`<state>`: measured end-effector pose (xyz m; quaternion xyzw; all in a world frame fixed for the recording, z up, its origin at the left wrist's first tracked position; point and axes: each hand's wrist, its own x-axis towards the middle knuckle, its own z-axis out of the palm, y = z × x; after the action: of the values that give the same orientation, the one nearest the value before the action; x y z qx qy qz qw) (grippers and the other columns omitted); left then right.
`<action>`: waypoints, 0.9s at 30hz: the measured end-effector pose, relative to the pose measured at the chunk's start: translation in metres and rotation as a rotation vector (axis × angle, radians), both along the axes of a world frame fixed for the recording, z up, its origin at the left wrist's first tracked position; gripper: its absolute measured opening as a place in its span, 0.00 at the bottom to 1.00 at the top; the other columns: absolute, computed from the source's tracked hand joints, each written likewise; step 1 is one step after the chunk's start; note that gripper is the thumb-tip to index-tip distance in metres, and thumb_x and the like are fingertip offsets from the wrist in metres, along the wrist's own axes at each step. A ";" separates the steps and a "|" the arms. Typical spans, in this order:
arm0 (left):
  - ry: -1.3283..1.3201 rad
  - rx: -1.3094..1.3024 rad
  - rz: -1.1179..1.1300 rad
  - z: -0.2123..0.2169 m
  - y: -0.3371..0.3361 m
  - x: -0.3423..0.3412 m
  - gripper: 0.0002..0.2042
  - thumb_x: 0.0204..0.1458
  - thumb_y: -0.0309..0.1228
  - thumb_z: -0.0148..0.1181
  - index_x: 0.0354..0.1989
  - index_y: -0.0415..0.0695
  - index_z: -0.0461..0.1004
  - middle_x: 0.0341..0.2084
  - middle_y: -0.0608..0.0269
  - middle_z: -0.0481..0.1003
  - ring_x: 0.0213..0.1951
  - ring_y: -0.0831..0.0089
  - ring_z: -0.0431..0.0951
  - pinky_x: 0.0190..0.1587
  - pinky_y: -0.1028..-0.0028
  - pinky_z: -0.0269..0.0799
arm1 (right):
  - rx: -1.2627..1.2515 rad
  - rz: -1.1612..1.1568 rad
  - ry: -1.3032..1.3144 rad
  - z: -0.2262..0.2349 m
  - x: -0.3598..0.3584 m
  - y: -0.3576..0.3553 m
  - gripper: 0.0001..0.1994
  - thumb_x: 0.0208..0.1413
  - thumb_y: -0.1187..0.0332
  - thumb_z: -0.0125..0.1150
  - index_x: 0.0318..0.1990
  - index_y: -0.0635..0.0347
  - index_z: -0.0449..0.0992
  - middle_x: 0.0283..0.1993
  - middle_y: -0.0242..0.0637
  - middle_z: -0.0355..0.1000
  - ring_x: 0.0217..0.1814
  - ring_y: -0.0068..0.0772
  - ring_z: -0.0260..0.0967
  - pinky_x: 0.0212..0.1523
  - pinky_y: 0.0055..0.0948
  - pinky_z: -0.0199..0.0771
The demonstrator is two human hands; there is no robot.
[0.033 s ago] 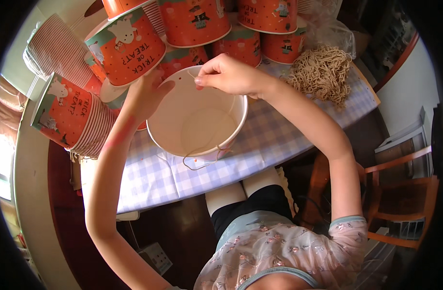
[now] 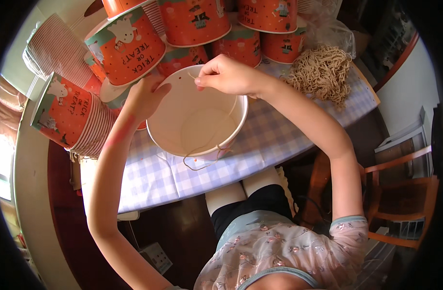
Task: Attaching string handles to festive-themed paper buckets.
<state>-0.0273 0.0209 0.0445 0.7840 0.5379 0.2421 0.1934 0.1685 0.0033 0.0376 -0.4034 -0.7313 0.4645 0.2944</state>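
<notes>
A paper bucket [image 2: 159, 140], white inside, stands on the checked tablecloth [image 2: 279, 140] with its open top facing me. My left hand [image 2: 144, 96] grips its far-left rim. My right hand [image 2: 226, 75] hovers over the far rim and pinches the end of a thin beige string [image 2: 202, 163]. The string runs down across the inside of the bucket and loops out over the near rim.
Stacks of orange printed paper buckets lie at the left [image 2: 71, 116] and stand behind [image 2: 127, 46], [image 2: 192, 19], [image 2: 269, 14]. A pile of beige strings [image 2: 323, 72] lies at the right by a clear plastic bag. A wooden chair [image 2: 405, 193] is at the lower right.
</notes>
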 end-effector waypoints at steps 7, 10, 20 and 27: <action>0.066 -0.380 -0.020 0.009 -0.048 -0.007 0.09 0.37 0.28 0.47 0.15 0.33 0.66 0.07 0.58 0.66 0.11 0.76 0.68 0.15 0.78 0.62 | 0.163 0.146 -0.372 0.010 0.000 -0.008 0.10 0.45 0.67 0.45 0.24 0.67 0.66 0.18 0.33 0.62 0.22 0.20 0.57 0.24 0.22 0.57; -0.111 -0.626 -0.046 0.015 -0.072 0.001 0.10 0.42 0.27 0.45 0.15 0.33 0.63 0.08 0.60 0.67 0.11 0.77 0.68 0.14 0.82 0.63 | 0.279 0.211 -0.302 0.011 -0.002 -0.008 0.09 0.45 0.68 0.44 0.23 0.67 0.65 0.19 0.34 0.62 0.22 0.20 0.57 0.24 0.22 0.58; -0.264 -0.728 0.027 0.006 -0.086 0.000 0.12 0.46 0.34 0.42 0.23 0.35 0.63 0.07 0.61 0.65 0.06 0.77 0.63 0.06 0.83 0.57 | 0.356 0.301 0.061 0.048 -0.078 -0.026 0.10 0.43 0.67 0.46 0.25 0.67 0.68 0.21 0.41 0.66 0.25 0.30 0.63 0.26 0.26 0.61; -0.377 -0.707 0.000 -0.004 -0.094 -0.006 0.13 0.48 0.38 0.39 0.34 0.41 0.61 0.09 0.67 0.62 0.05 0.80 0.60 0.06 0.84 0.55 | 0.284 0.266 -0.125 0.016 -0.072 -0.027 0.10 0.42 0.69 0.43 0.21 0.68 0.67 0.21 0.46 0.66 0.24 0.35 0.65 0.26 0.30 0.62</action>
<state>-0.0331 -0.0729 0.0400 0.6108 0.5431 0.1817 0.5467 0.0966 -0.0240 0.0540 -0.2858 -0.8531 0.3655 0.2386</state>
